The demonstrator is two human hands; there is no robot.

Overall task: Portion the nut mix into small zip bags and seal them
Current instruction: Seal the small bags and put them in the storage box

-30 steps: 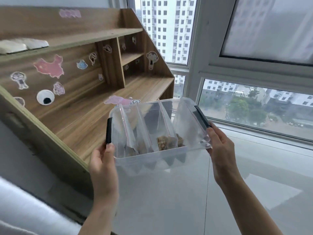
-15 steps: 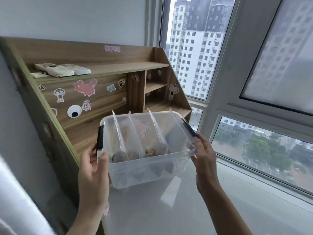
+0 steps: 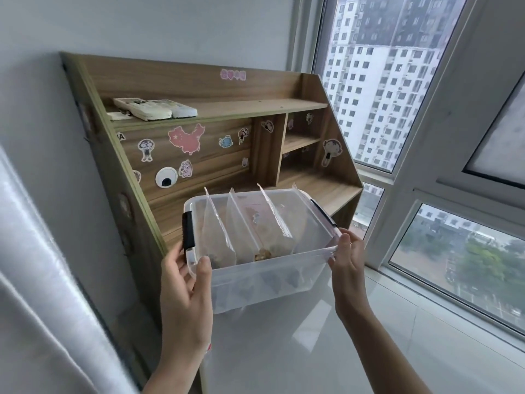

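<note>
I hold a clear plastic storage box (image 3: 267, 277) with black side latches up in the air in front of a wooden shelf. My left hand (image 3: 186, 282) grips its near left corner, thumb over the rim. My right hand (image 3: 348, 261) grips the near right corner. Inside the box several small clear zip bags (image 3: 250, 228) stand upright side by side, each with a little nut mix (image 3: 262, 255) at its bottom. The bag tops stick up above the rim.
A wooden desk shelf (image 3: 216, 109) covered in stickers stands behind the box, with flat white objects (image 3: 154, 108) on its top board. Large windows (image 3: 466, 251) fill the right side. A white glossy surface (image 3: 312, 351) lies below. A pale curtain (image 3: 37, 308) hangs at left.
The view has swung upward and the box has risen with both hands, now level with the shelf's lower board. Both hands keep the same grip on its corners.
</note>
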